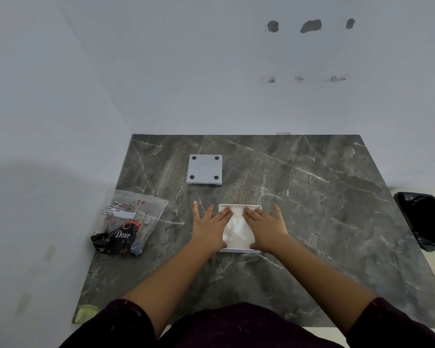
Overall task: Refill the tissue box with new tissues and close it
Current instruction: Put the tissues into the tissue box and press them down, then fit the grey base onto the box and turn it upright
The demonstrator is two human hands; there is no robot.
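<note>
- Fingers of both hands lie spread and flat, gripping nothing; the left hand (209, 228) presses down over the left edge of the white tissue box (239, 249), the right hand (266, 227) over its right side.
- Fingertips from both sides rest on the white tissues (237, 228) inside the open box, nearly meeting at its far edge.
- Both thumbs sit at the near rim, at 6 o'clock of the box.
- Box position: middle of the dark marble table (312, 209), upright, top uncovered.
- At 9 o'clock of the box, well apart, lies a clear plastic bag (131, 222) with a dark Dove wrapper inside.
- At 11 o'clock, farther off, the grey square lid (204, 169) lies flat with four dark pads facing up.
- At 3 o'clock, past the table edge, stands a black bin (425, 219).
</note>
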